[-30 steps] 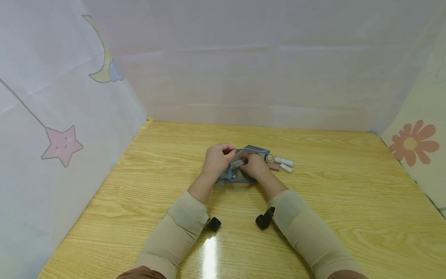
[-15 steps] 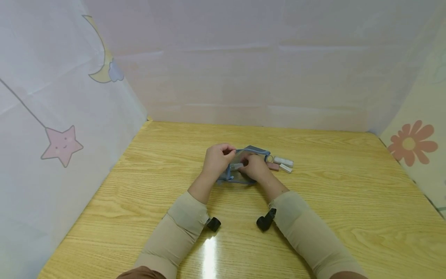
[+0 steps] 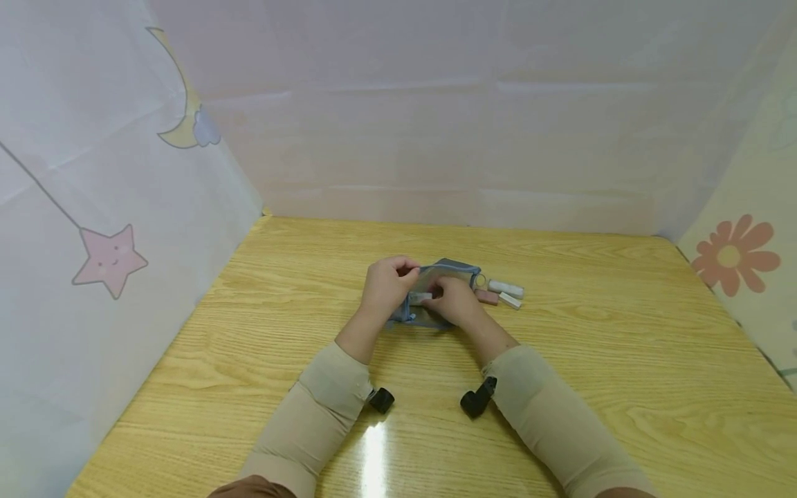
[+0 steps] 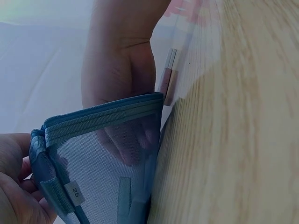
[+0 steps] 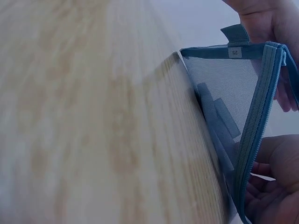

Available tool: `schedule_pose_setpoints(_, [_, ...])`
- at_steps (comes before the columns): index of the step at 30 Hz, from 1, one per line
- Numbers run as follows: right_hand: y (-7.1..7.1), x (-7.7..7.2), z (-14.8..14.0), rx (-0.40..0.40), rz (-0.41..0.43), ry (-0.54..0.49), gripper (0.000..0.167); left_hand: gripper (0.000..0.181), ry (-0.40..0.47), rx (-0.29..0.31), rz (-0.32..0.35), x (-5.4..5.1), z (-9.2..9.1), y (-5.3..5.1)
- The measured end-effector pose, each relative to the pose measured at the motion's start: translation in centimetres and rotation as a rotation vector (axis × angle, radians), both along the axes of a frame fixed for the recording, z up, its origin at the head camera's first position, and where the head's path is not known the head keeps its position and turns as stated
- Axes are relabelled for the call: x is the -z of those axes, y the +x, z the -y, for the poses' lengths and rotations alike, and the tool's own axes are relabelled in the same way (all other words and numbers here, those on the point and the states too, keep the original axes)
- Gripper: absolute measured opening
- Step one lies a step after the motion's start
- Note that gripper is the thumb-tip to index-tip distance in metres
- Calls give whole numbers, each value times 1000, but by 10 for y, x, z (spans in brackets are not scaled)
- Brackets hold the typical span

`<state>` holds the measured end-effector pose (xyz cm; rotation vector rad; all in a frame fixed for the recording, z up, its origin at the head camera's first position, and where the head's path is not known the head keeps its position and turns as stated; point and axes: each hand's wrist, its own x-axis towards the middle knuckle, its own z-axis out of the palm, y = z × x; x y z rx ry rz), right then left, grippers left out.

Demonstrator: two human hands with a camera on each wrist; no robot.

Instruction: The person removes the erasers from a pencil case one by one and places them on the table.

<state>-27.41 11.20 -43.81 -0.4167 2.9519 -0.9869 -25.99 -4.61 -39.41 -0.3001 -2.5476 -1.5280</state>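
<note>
Now the pale piece [image 3: 420, 298] lies more level than a moment ago inside the blue mesh pouch [image 4: 93, 177] on the bench [image 3: 591, 311], so it seems nearly settled there. Your left hand [image 3: 386, 285] keeps its grip clamped on the pouch's edge; whether your right hand [image 3: 456, 299], reaching inside, pinches the piece, I cannot tell.

Pouch [image 4: 86, 163]: fine see-through mesh; edging [image 4: 105, 115] of ribbed woven tape, matt. Table [image 3: 299, 277]: wood-grain top, smooth, with a glossy glare streak. Backdrop [image 3: 398, 138]: thin creased sheeting, matt; cloth or paper unclear. Sleeves [image 3: 330, 408]: wrinkled matt cloth. Wrist cameras [image 3: 382, 400]: dark, plastic-looking.
</note>
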Motion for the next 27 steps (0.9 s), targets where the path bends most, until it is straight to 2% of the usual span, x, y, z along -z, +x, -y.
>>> schedule_pose_setpoints(7, [1,1,1,-52,11,-37,19,9,-2,-28,3,1,0,-1])
schedule_pose_setpoints(20, [5,-3,-1,-39,3,-86,15,8,-15,-44,3,3,0,-3])
schedule_pose_setpoints(27, [10,-11,-13,-32,73,-155,20,9,-10,-37,2,4,1,-4])
